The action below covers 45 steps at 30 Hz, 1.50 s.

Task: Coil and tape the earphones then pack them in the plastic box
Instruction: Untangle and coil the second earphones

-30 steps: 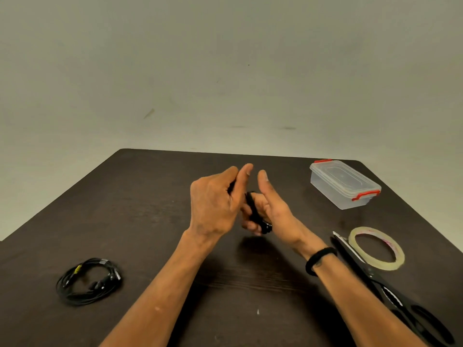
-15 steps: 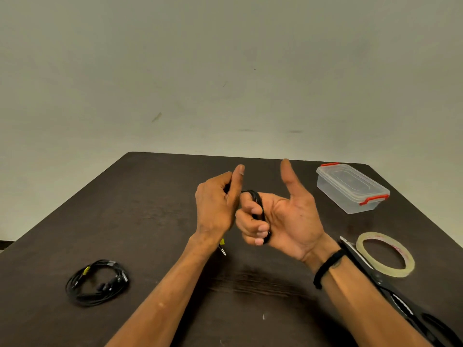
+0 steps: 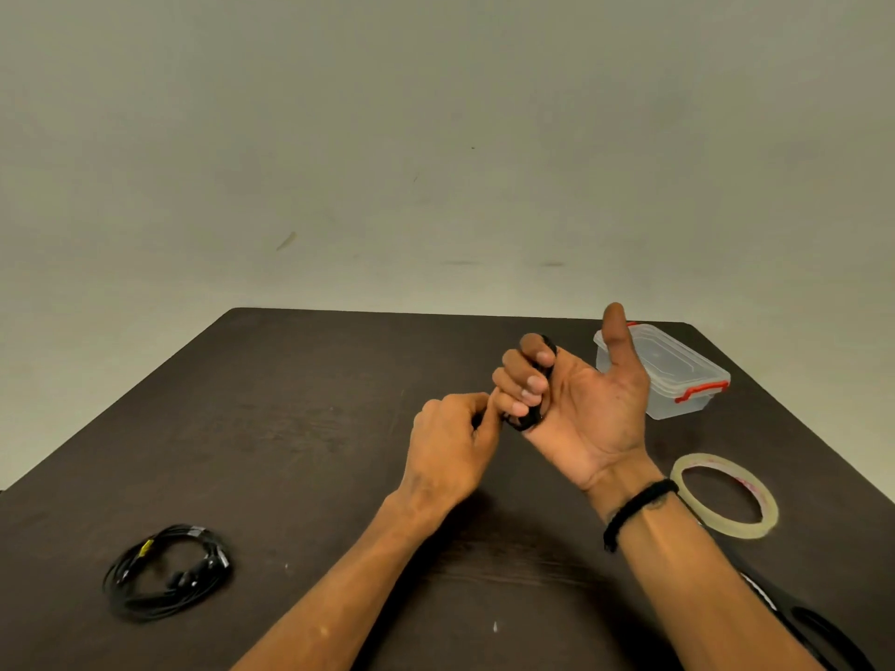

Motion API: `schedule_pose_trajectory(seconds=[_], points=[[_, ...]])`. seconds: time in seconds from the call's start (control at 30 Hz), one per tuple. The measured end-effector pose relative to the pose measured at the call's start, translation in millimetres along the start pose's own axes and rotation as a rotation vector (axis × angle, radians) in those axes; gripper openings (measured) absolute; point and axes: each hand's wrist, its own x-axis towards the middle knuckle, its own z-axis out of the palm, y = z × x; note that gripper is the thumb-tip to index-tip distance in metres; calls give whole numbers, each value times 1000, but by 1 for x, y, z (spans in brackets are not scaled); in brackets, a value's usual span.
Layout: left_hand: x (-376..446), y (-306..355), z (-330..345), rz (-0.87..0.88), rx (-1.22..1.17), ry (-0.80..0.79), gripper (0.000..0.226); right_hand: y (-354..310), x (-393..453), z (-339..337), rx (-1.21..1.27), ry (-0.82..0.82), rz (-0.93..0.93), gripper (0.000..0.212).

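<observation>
My right hand (image 3: 576, 399) is raised palm up above the table, thumb pointing up. Its fingers are curled round a coil of black earphone cable (image 3: 530, 418) wound over them. My left hand (image 3: 450, 447) sits just below and left of it, fingertips pinching the cable's loose end by the right little finger. A clear plastic box (image 3: 678, 375) with red clips stands shut behind the right thumb. A roll of clear tape (image 3: 726, 496) lies flat to the right of my right wrist.
A second, bundled black earphone set (image 3: 167, 573) lies at the near left of the dark table (image 3: 300, 428). Black scissors (image 3: 813, 627) lie at the near right, partly under my right forearm. A pale wall stands behind the table.
My right hand has moved right and turned palm up with the coil. My left hand has dropped lower, to the bottom of the coil.
</observation>
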Motion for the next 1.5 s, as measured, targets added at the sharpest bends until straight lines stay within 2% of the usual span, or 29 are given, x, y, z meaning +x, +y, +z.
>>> schedule_pose_trajectory(seconds=[0.07, 0.2, 0.37, 0.57, 0.67, 0.77, 0.93, 1.03, 1.13, 1.27, 1.4, 1.5], points=[[-2, 4, 3, 16, 44, -39, 55, -3, -1, -2, 8, 60, -64, 72], [-9, 8, 1, 213, 304, -48, 52, -6, -1, -6, 17, 171, -159, 72], [-9, 9, -3, 381, 387, -54, 45, -10, 1, -13, -84, 275, -259, 72], [-4, 9, -13, 480, 417, 58, 39, -12, 3, -22, -420, 368, -299, 71], [0, 6, -16, 495, 395, 161, 37, -10, 4, -25, -540, 381, -255, 71], [1, 6, -16, 521, 322, 217, 25, -5, 5, -26, -673, 366, -191, 70], [-4, 15, -12, 557, 152, 176, 18, 3, 7, -29, -770, 340, -118, 72], [-7, 21, -8, 558, 28, 72, 18, 5, 8, -32, -747, 333, -84, 74], [-6, 23, -9, 478, -59, -11, 21, 5, 8, -33, -689, 321, -67, 76], [-6, 29, -11, 381, -161, -138, 23, 3, 7, -35, -433, 298, -35, 79], [-4, 32, -15, 248, -330, -119, 18, 0, 6, -38, -360, 318, -59, 82], [1, 29, -22, 173, -440, -178, 15, 0, 6, -42, -124, 361, -134, 78]])
